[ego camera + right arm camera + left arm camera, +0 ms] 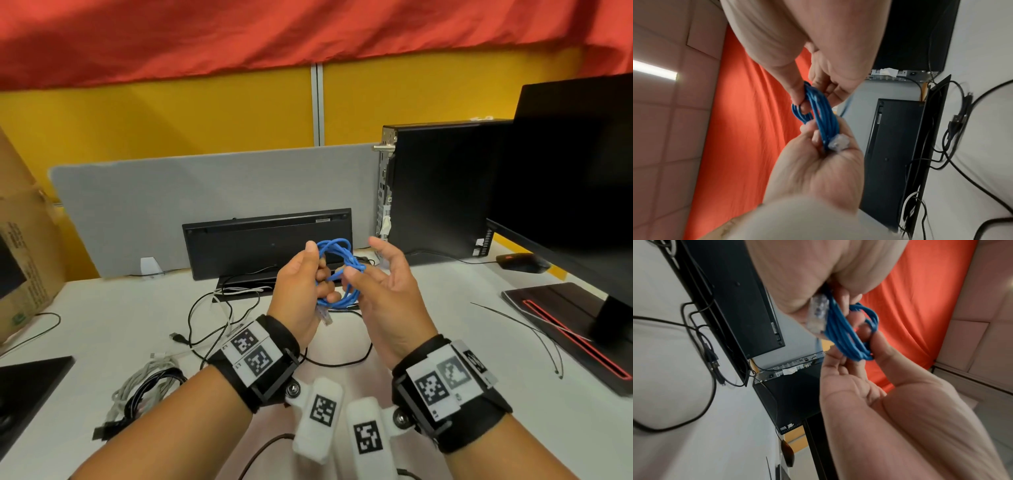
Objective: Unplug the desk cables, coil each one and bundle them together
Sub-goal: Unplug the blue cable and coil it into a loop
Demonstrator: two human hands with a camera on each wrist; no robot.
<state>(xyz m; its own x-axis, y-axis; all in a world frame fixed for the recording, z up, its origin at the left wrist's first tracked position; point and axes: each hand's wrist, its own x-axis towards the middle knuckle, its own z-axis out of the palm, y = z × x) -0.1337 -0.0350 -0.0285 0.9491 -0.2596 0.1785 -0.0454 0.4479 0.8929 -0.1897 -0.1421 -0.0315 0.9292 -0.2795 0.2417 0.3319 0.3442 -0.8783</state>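
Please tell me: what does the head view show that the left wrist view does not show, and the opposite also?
Only the head view shows the bundle of white and black coiled cables lying on the white desk, the brown cardboard box and the dark monitor.

Only the left wrist view shows up close the clear plastic plug lying against the left palm.

Both show the coiled blue network cable, gripped by the left hand and pinched by the right hand, and the upturned black keyboard.

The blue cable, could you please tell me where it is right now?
In the head view the blue cable is coiled in mid-air at centre, held between the left hand and right hand, in front of the black keyboard.
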